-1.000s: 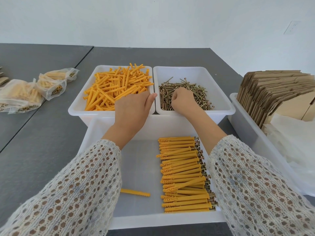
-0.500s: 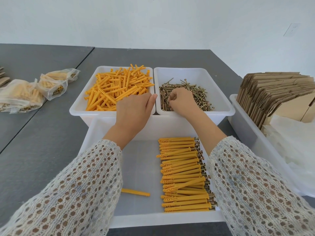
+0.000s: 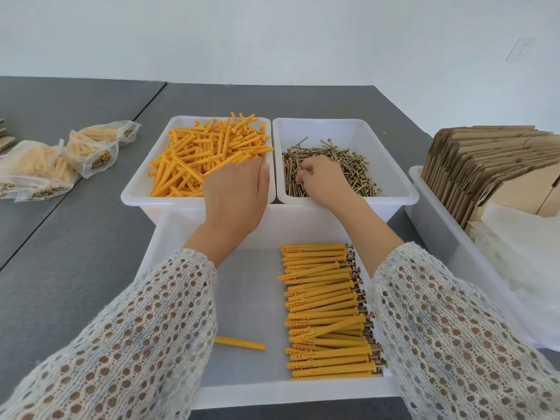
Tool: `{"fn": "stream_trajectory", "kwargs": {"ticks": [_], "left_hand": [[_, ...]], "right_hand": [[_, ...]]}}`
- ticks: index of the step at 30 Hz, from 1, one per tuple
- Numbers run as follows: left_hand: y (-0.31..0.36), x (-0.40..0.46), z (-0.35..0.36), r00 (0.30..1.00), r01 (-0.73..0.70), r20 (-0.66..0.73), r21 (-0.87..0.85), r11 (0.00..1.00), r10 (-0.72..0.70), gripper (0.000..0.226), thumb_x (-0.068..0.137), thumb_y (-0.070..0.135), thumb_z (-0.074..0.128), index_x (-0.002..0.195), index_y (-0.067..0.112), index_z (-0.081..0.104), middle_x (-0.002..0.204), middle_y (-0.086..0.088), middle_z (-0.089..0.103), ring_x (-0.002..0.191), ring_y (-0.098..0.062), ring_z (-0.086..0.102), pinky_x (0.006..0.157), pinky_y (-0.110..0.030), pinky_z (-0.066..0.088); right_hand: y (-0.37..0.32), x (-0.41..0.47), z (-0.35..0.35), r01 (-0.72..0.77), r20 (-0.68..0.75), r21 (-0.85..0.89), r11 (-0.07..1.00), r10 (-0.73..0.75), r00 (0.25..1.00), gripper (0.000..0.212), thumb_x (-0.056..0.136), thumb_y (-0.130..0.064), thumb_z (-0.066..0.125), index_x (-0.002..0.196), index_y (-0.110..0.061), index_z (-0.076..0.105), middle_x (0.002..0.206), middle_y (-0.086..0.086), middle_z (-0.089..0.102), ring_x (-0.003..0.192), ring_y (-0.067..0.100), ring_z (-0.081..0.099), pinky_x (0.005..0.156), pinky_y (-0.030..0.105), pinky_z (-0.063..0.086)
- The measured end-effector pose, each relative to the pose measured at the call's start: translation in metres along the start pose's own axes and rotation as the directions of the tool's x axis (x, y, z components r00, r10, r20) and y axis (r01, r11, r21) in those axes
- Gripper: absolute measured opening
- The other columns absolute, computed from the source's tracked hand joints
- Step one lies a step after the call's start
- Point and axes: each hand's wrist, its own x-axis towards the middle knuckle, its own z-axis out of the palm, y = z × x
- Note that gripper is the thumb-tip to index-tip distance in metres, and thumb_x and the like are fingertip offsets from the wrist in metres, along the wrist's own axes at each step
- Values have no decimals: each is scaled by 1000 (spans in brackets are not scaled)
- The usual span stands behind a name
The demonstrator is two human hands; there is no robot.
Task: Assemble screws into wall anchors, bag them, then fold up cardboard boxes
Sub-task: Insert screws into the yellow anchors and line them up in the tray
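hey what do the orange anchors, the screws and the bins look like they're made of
Loose anchors: likely moulded plastic, matte orange with uniform colour. Screws: metal, probably brass-toned plating, given their yellowish glint. Anchor bin and screw bin: seemingly translucent white plastic, smooth and slightly glossy.

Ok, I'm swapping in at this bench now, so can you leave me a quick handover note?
Left hand reaches into the anchor bin, fingers hidden. Right hand is in the screw bin, fingers curled on a screw. Done: a row of assembled anchors in the near tray, some filled bags far left. One bare anchor lies loose in the tray. Left: more assembly, bagging, folding the flat boxes.
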Motion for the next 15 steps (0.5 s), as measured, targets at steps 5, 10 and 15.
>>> {"fn": "stream_trajectory", "kwargs": {"ticks": [5, 10, 15], "left_hand": [[-5, 1, 3, 997, 61, 50, 17, 998, -62, 37, 104, 26, 24, 75, 16, 46, 70, 2, 47, 69, -24, 42, 68, -40, 33], [-5, 3, 4, 990, 132, 57, -7, 991, -131, 24, 104, 25, 30, 99, 16, 51, 79, 3, 54, 76, -23, 48, 75, -39, 34], [-10, 4, 3, 982, 186, 57, -115, 976, -181, 8, 102, 24, 42, 102, 16, 45, 79, 3, 56, 78, -22, 51, 75, -38, 33]], "right_hand": [[-10, -6, -2, 134, -108, 54, 990, -127, 986, 30, 98, -9, 39, 89, 7, 62, 72, 12, 55, 58, 15, 39, 63, 34, 39], [-12, -8, -2, 172, -103, 98, 980, -162, 981, 23, 95, -6, 40, 97, -3, 62, 74, 1, 57, 58, 8, 43, 59, 27, 40], [-10, -9, -1, 206, -50, 139, 969, -201, 978, 21, 91, -3, 42, 101, -13, 56, 59, -6, 47, 52, 8, 40, 54, 28, 39]]}}
